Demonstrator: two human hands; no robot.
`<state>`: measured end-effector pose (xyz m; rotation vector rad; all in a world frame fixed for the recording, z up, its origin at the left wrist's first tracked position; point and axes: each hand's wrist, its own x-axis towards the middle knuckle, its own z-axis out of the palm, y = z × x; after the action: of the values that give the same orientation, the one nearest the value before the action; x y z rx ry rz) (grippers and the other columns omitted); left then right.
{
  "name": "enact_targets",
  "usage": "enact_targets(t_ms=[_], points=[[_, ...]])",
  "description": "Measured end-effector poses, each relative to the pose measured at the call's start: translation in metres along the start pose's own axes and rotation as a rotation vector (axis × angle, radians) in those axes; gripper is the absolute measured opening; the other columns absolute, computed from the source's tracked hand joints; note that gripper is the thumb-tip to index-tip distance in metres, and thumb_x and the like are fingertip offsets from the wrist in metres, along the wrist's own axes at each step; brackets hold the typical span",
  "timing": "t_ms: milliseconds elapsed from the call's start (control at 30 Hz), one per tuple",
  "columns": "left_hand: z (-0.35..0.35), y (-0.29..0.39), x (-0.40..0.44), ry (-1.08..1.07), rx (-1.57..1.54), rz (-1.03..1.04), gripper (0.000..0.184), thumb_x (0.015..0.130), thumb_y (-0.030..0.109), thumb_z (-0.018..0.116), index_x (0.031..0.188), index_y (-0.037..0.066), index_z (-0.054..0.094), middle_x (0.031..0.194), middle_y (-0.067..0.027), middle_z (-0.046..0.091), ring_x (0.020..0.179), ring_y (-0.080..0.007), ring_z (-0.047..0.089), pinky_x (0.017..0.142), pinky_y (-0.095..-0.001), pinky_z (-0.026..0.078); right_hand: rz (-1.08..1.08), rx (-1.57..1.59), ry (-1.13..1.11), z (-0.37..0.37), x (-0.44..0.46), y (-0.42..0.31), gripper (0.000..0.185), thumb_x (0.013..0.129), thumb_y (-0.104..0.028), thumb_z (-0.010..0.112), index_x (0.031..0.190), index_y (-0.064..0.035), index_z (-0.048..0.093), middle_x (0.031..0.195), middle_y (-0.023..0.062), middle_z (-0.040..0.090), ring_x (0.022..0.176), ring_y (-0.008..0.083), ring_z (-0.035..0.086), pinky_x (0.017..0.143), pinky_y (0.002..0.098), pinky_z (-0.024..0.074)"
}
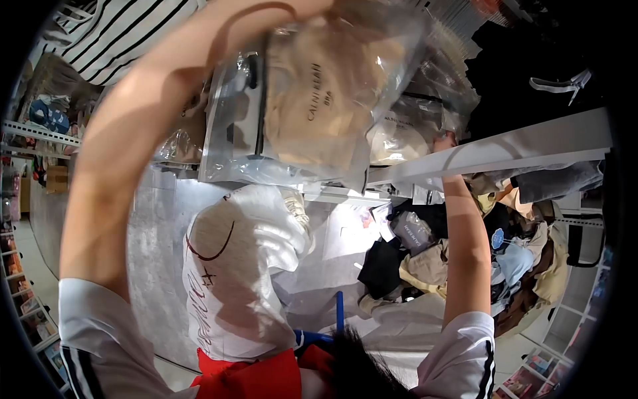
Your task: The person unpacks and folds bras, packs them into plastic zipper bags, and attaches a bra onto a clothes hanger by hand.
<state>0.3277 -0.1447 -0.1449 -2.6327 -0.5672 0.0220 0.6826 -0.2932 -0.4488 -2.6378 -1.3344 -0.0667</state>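
Observation:
My left arm reaches up across the view. Only part of my left hand [309, 8] shows at the top edge, against the upper side of a clear plastic bag [229, 143] with a beige bra [319, 100] inside; its fingers are hidden. Behind and to the right is a second bagged bra [399, 136], pale beige. My right hand [446, 141] is beside that bag, just above a white shelf edge [518, 143] that crosses in front of my wrist. Its fingers look curled, but what they hold is hidden.
A heap of clothes [531, 266] lies low on the right, with a small bagged item [413, 233] on it. Striped fabric [126, 33] hangs upper left. Below me are white trousers with writing [232, 286] and a blue bar [339, 309]. Black garments [515, 80] are upper right.

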Motion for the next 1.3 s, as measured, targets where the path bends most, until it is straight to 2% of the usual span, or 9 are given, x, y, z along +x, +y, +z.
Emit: enact_targets(t_ms=[33,100,267,433,567,767,1000,1133,1300], points=[[-0.010,0.021,0.010,-0.143,0.171,-0.077,0.133,0.026,0.038,0.085,0.135,0.008,0.016,0.139,-0.0093,0.023,0.126,-0.0281,0.023,0.103,-0.0433,0.021,-0.016,0.026,0.033,-0.004,-0.002,-0.004,0.040,0.080,-0.024,0.054,0.112,-0.0028,0.047,0.107,0.0204,0.053,0.101,0.0351,0.049,0.087,0.0394,0.0382],[0.109,0.059,0.030,0.481,0.209,-0.132,0.053,0.080,0.016,0.056,0.129,0.013,0.033,0.123,-0.0124,0.042,0.108,-0.0257,0.045,0.091,-0.0384,0.036,-0.114,0.144,0.145,-0.006,0.001,-0.010,0.040,0.079,-0.023,0.054,0.112,-0.0021,0.047,0.108,0.0225,0.052,0.102,0.0377,0.048,0.089,0.0405,0.0377],[0.191,0.119,-0.072,0.066,-0.712,-0.519,0.050,0.075,0.022,0.061,0.113,-0.005,0.043,0.107,-0.0217,0.049,0.100,-0.0326,0.049,0.084,-0.0371,0.040,-0.024,0.975,-0.325,-0.016,0.050,-0.063,0.050,0.083,-0.039,0.052,0.117,-0.0035,0.046,0.113,0.0110,0.051,0.097,0.0226,0.050,0.084,0.0334,0.0379],[0.183,0.124,-0.136,-1.355,-1.998,-0.751,0.063,0.084,0.056,0.039,0.106,-0.002,0.050,0.104,-0.0176,0.054,0.095,-0.0218,0.054,0.075,-0.0319,0.045,0.182,0.742,-0.449,-0.011,0.056,-0.116,0.046,0.080,-0.026,0.058,0.118,-0.0030,0.043,0.109,0.0072,0.053,0.091,0.0199,0.051,0.078,0.0318,0.0403],[0.203,0.171,-0.127,-0.713,-2.221,-1.354,0.054,0.087,0.044,0.044,0.114,-0.002,0.042,0.103,-0.0119,0.056,0.086,-0.0185,0.057,0.073,-0.0277,0.047,0.167,1.060,-0.523,-0.002,0.052,-0.120,0.044,0.076,-0.010,0.061,0.115,-0.0040,0.042,0.104,0.0056,0.053,0.088,0.0184,0.052,0.071,0.0296,0.0418],[0.182,0.138,-0.078,0.530,-2.119,-1.080,0.024,0.084,0.009,0.052,0.105,0.000,0.050,0.096,-0.0066,0.058,0.085,-0.0146,0.056,0.074,-0.0270,0.044,0.029,1.652,-0.234,-0.086,-0.004,-0.084,0.037,0.074,0.006,0.056,0.107,-0.0018,0.044,0.096,0.0076,0.054,0.086,0.0170,0.055,0.073,0.0275,0.0449],[0.230,0.142,0.042,-0.106,-1.179,-1.285,0.058,0.073,0.031,0.064,0.121,0.008,0.041,0.123,-0.0156,0.043,0.106,-0.0271,0.048,0.090,-0.0327,0.038,0.068,0.946,0.225,-0.034,-0.051,0.008,0.037,0.078,-0.020,0.058,0.110,-0.0024,0.049,0.105,0.0132,0.054,0.094,0.0252,0.052,0.083,0.0363,0.0418],[0.222,0.196,0.021,-0.038,-0.739,-0.232,0.053,0.085,0.033,0.046,0.131,0.011,0.030,0.135,-0.0105,0.029,0.124,-0.0288,0.029,0.100,-0.0375,0.028,-0.309,0.322,0.118,-0.030,-0.058,0.016,0.040,0.073,-0.020,0.056,0.110,-0.0062,0.050,0.108,0.0164,0.052,0.097,0.0319,0.049,0.081,0.0455,0.0383],[0.222,0.207,-0.004,-0.222,-0.785,-0.059,0.051,0.085,0.022,0.048,0.130,0.006,0.030,0.136,-0.0132,0.029,0.123,-0.0280,0.031,0.102,-0.0328,0.028,-0.238,0.261,-0.185,0.009,-0.083,-0.001,0.044,0.082,-0.031,0.047,0.123,-0.0160,0.043,0.131,0.0060,0.037,0.122,0.0271,0.031,0.097,0.0541,0.0230]])
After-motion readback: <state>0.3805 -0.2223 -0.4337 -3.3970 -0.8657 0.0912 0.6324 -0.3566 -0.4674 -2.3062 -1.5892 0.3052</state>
